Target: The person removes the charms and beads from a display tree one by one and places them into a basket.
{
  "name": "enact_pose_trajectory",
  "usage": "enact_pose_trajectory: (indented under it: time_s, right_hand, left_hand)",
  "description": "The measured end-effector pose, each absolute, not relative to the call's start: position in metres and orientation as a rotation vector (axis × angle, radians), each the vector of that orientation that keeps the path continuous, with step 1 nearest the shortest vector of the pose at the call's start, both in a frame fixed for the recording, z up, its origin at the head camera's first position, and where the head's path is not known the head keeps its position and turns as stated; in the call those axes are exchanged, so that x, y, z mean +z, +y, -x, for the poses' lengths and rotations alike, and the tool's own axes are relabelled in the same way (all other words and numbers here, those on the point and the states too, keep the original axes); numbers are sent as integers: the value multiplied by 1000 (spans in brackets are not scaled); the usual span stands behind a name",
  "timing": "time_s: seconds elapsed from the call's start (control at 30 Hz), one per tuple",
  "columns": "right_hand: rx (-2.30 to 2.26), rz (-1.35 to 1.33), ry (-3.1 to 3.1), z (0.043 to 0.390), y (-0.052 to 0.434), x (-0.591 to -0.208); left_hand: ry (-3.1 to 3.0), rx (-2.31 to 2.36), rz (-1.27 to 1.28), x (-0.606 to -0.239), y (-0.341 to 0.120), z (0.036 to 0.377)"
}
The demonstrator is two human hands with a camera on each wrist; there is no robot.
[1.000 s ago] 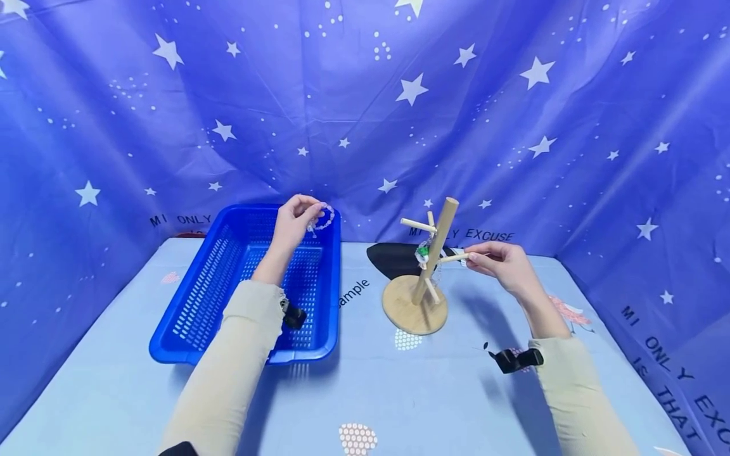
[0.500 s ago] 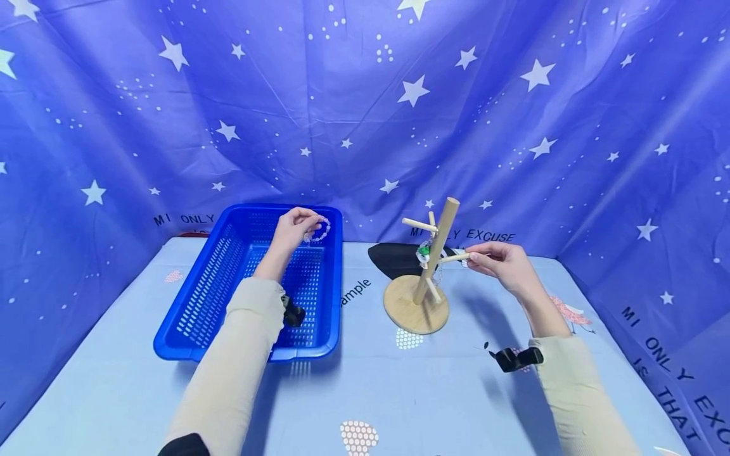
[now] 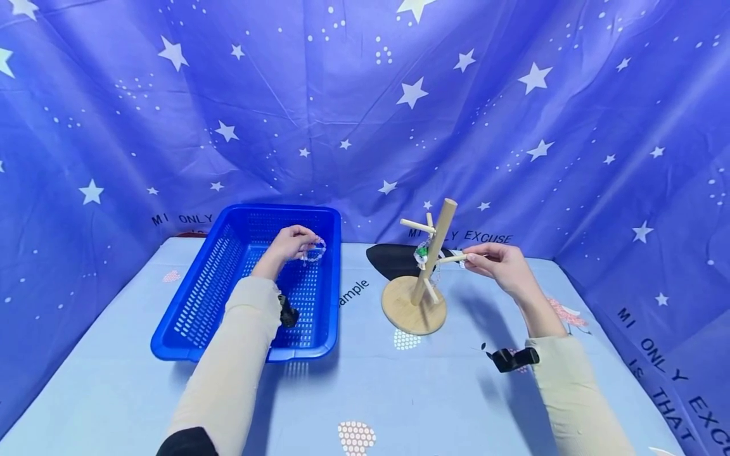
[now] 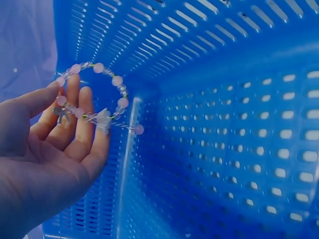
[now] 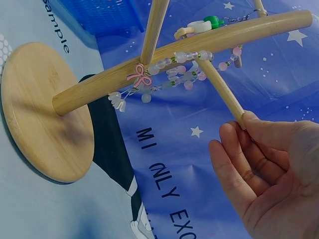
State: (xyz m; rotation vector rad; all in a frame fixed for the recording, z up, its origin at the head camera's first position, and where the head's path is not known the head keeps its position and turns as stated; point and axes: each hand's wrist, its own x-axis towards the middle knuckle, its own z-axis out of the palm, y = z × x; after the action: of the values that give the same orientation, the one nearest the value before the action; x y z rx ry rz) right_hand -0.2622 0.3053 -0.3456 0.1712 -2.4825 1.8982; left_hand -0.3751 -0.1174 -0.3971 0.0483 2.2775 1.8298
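Observation:
In the head view my left hand [image 3: 285, 246] is inside the upper part of the blue basket [image 3: 335, 297]. Between thumb and index finger it pinches a beaded bracelet [image 4: 117, 80] with pink and clear beads, a flower-like charm and a bow charm; the other fingers extend loosely behind it. My right hand [image 3: 502, 266] pinches the tip of a thin peg [image 5: 224, 92] on the wooden stand [image 3: 437, 250]. Beaded bracelets [image 5: 188, 75] with a pink bow charm hang about the stand's pegs. A green-and-white charm [image 5: 214, 22] hangs on its far side.
The stand's round base [image 3: 415, 316] rests on the light-blue printed cloth [image 3: 433, 399], right of the basket. Another peg [image 3: 417, 225] juts left near the top of the post. A blue star-patterned curtain [image 3: 319, 95] closes off the back and sides.
My left hand has lowered into the basket with the bracelet, which now hangs below the basket's rim level. The right hand keeps its pinch on the peg, and the stand has stayed put.

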Motion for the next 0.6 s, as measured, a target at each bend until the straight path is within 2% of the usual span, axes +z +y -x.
enact_pose_trajectory:
  time_s: [0.6]
  right_hand:
    - [1845,-176,-2505,263,304,-345]
  left_hand:
    - [2341,1580,44,-409,-122,372]
